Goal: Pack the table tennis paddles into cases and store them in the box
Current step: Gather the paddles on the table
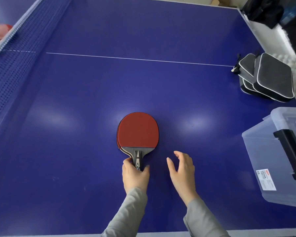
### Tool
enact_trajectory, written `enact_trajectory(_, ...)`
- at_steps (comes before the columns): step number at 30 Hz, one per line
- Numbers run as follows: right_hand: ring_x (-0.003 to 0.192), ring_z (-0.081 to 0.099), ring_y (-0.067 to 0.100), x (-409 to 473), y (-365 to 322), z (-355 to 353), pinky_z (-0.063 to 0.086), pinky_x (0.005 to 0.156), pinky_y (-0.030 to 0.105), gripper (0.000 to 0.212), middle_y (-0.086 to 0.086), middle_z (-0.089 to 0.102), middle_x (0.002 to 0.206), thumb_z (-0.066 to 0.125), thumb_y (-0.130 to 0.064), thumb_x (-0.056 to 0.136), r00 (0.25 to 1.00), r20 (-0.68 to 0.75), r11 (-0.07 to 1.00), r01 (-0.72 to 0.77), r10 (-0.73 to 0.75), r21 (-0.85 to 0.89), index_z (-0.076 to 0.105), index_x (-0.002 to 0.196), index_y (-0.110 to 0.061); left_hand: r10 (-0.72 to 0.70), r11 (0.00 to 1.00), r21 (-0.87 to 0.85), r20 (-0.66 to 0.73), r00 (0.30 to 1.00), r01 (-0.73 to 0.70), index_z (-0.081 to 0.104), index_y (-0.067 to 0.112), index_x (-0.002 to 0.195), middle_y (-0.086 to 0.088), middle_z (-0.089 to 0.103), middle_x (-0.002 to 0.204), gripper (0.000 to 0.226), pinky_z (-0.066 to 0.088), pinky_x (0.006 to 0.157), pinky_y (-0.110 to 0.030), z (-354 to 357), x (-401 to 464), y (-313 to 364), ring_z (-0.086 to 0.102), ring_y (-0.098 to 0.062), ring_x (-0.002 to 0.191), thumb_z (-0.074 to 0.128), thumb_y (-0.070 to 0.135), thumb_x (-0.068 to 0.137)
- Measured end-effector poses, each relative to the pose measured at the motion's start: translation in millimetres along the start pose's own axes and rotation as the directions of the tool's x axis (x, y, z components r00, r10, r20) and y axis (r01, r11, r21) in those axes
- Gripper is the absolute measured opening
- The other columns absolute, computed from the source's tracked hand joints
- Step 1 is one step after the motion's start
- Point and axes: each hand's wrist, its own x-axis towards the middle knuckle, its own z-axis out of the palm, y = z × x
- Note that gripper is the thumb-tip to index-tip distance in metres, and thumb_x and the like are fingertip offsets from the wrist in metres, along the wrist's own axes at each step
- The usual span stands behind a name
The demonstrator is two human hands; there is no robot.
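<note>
Paddles (pixel 138 131), stacked red face up on the blue table (pixel 92 91), lie ahead of the left hand (pixel 135 175) pinching their handle, while the right hand (pixel 182 170) hovers spread and empty, cases (pixel 266 77) and box (pixel 277 154) farther right.

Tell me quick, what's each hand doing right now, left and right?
Left hand: closed on the handle of the stacked paddles lying on the table.
Right hand: open, holding nothing, poised just right of the handle.
</note>
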Motion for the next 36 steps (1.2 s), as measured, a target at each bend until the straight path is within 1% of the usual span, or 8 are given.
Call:
enact_trajectory(2,0.119,0.048,0.018,6,11,-9,0.038,0.099,0.038,0.039,-0.001,0.055,0.125,0.058,-0.033,0.092,0.999,0.017,0.995,0.052,-0.051,-0.086,0.054,0.126,-0.014,-0.003,0.999,0.044,-0.092,0.996,0.007,0.046,0.014,0.111,0.000,0.055,0.108,0.040,0.039,0.069,-0.033,6,1,1,0.053,-0.025,0.101,0.067,0.016,0.076)
enact_trajectory(7,0.131,0.042,0.020,18,30,-25,0.034,0.105,0.038,0.048,0.003,0.050,0.138,0.058,-0.033,0.092,0.981,0.108,0.953,0.183,-0.162,-0.240,0.050,0.134,-0.012,-0.046,0.999,-0.037,-0.209,0.977,0.039,0.051,0.016,0.097,0.000,0.059,0.092,0.019,0.039,0.067,-0.033,10,2,2,0.055,-0.026,0.086,0.054,0.007,0.080)
enact_trajectory(12,0.138,0.033,0.017,25,34,-26,0.029,0.109,0.034,0.053,0.000,0.040,0.146,0.050,-0.040,0.095,0.946,0.233,0.906,0.293,-0.227,-0.306,0.041,0.141,-0.016,-0.090,0.991,-0.120,-0.240,0.967,0.063,0.056,0.020,0.090,0.004,0.059,0.081,0.022,0.051,0.072,-0.041,0,6,3,0.058,-0.024,0.079,0.052,0.003,0.075)
enact_trajectory(17,0.140,0.030,0.017,28,21,-15,0.027,0.111,0.034,0.054,0.000,0.038,0.147,0.047,-0.042,0.096,0.920,0.287,0.875,0.356,-0.267,-0.329,0.039,0.142,-0.017,-0.080,0.985,-0.171,-0.271,0.959,0.034,0.057,0.023,0.090,0.005,0.061,0.081,0.027,0.052,0.072,-0.040,-29,15,-7,0.059,-0.023,0.080,0.053,0.002,0.074)
enact_trajectory(26,0.144,0.022,0.019,2,-40,40,0.023,0.114,0.037,0.059,0.002,0.030,0.154,0.043,-0.045,0.097,0.894,0.362,0.831,0.401,-0.264,-0.385,0.030,0.147,-0.018,-0.109,0.977,-0.214,-0.422,0.900,0.018,0.057,0.026,0.091,0.010,0.059,0.079,0.026,0.041,0.057,-0.024,-166,56,-60,0.055,-0.009,0.070,0.059,0.005,0.076)
enact_trajectory(31,0.145,0.021,0.020,-17,-83,76,0.022,0.114,0.037,0.060,0.004,0.028,0.155,0.045,-0.044,0.096,0.905,0.352,0.845,0.373,-0.240,-0.383,0.029,0.148,-0.016,-0.146,0.979,-0.199,-0.498,0.855,0.051,0.057,0.023,0.093,0.010,0.056,0.075,0.019,0.036,0.054,-0.022,-253,82,-104,0.051,-0.003,0.066,0.062,0.010,0.079)
enact_trajectory(33,0.146,0.018,0.019,-23,-95,87,0.021,0.115,0.036,0.061,0.003,0.025,0.156,0.042,-0.045,0.097,0.905,0.354,0.834,0.375,-0.234,-0.406,0.026,0.149,-0.017,-0.167,0.979,-0.185,-0.509,0.844,0.082,0.058,0.021,0.095,0.005,0.057,0.076,0.020,0.037,0.059,-0.025,-279,90,-120,0.051,-0.011,0.066,0.063,0.010,0.079)
enact_trajectory(36,0.147,0.010,0.017,-32,-110,105,0.017,0.117,0.036,0.063,0.001,0.015,0.160,0.035,-0.049,0.098,0.899,0.379,0.816,0.382,-0.219,-0.434,0.017,0.151,-0.020,-0.205,0.977,-0.160,-0.515,0.832,0.142,0.059,0.019,0.097,-0.002,0.059,0.082,0.022,0.039,0.072,-0.031,-309,101,-144,0.050,-0.021,0.076,0.064,0.010,0.078)
